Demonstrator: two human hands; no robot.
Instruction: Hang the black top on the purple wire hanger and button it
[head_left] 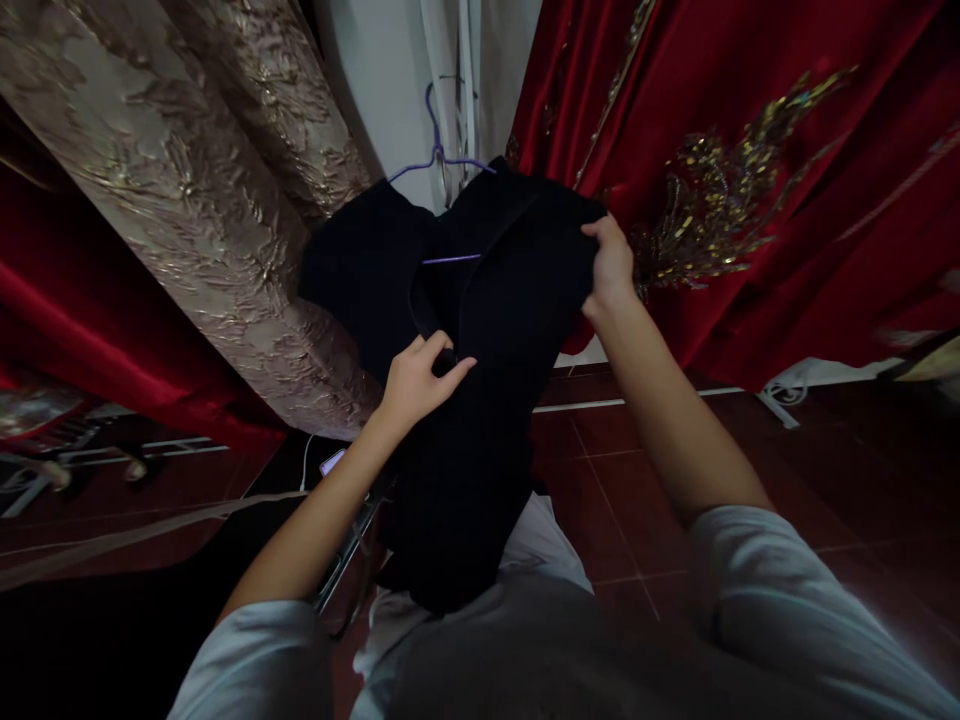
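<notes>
A dark garment (502,310) was found on a purple hanger (438,152), front towards the wearer of the camera, its lower end falling close to the person's lap. The hanger's hook stood clear above the collar, and its lower bar showed through the open neckline; whether the hook bore on the white rail (466,80) behind could not be determined. The right hand (613,262) was closed on the garment's outer edge at the shoulder or sleeve, thumb to the front, the remaining fingers partly hidden by cloth. The left hand (421,380) lay at the foot of the neck opening, fingers curled and thumb extended, a small gap between thumb and forefinger; whether it pinched the fabric there could not be told. A patterned pale cloth (247,220) hung to the left and red drapery (720,60) with a gold ornament (720,190) to the right. In the inspector's judgement, the step in hand was settling and straightening the garment on its hanger. The next move appeared to call for a steady right hold while the left drew the front edges even, without dragging the shoulders off the hanger.
</notes>
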